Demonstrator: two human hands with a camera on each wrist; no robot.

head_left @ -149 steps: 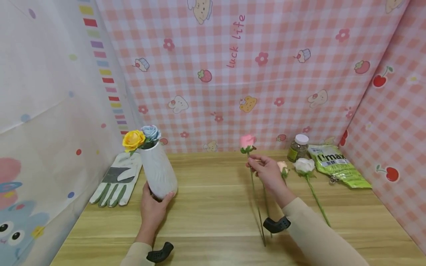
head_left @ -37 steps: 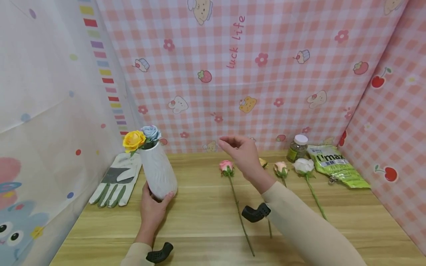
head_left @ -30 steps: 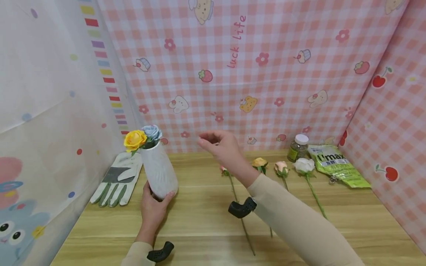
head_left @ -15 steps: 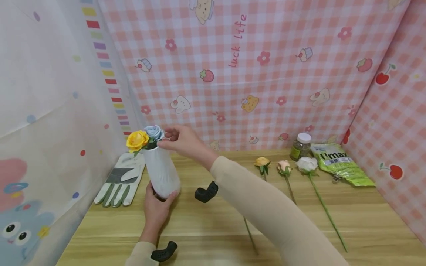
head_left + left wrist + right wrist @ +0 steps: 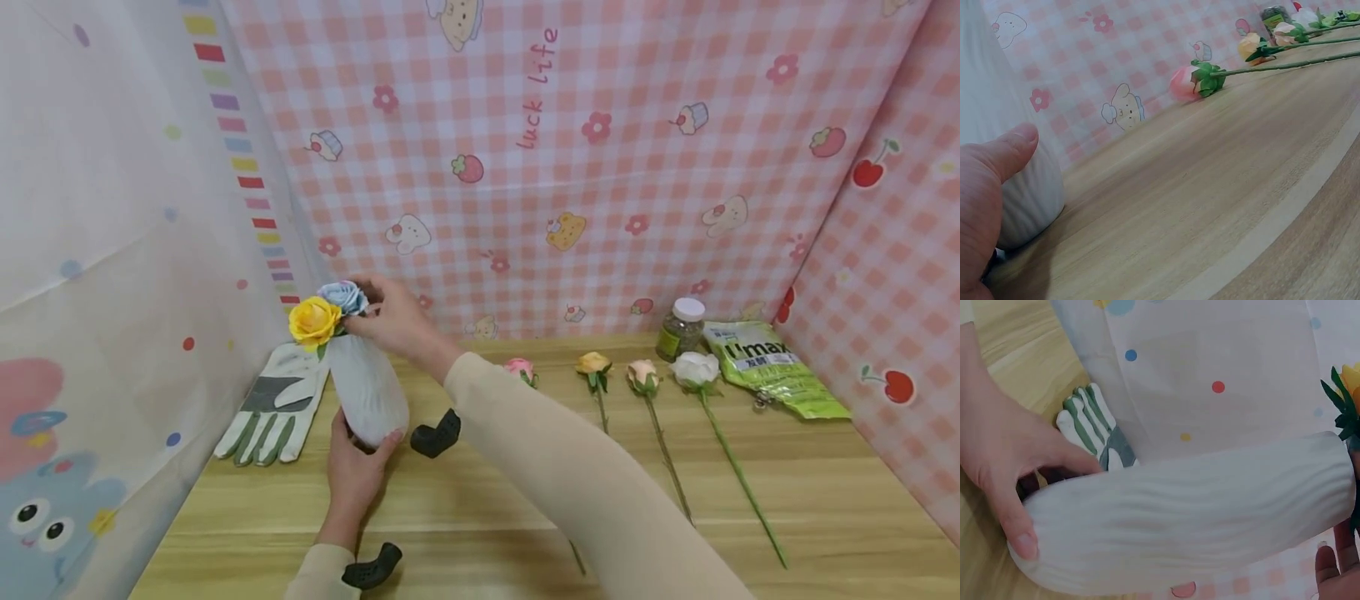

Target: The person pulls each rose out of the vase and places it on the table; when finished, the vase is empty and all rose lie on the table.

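A white ridged vase (image 5: 367, 396) stands tilted over the table at the left. My left hand (image 5: 356, 475) grips it low down, its thumb (image 5: 1019, 147) lying against the side in the left wrist view. A yellow rose (image 5: 315, 322) and a pale blue rose (image 5: 343, 297) lean out of the vase mouth. At that mouth my right hand (image 5: 397, 321) has its curled fingers around the blue rose just below the bloom; the stem there is hidden. In the right wrist view only a few right fingertips (image 5: 1329, 562) show beside the mouth.
A pink rose (image 5: 519, 367) lies partly under the right forearm. Right of it lie a yellow-orange rose (image 5: 593, 364), a peach rose (image 5: 642, 375) and a white rose (image 5: 696, 369). A jar (image 5: 680, 329) and green packet (image 5: 772, 367) stand behind; a glove (image 5: 273, 404) lies left.
The right hand held the pink rose upright, laid it on the table, then moved left to the vase mouth. The yellow and blue roses have shifted slightly. The left hand kept its grip.
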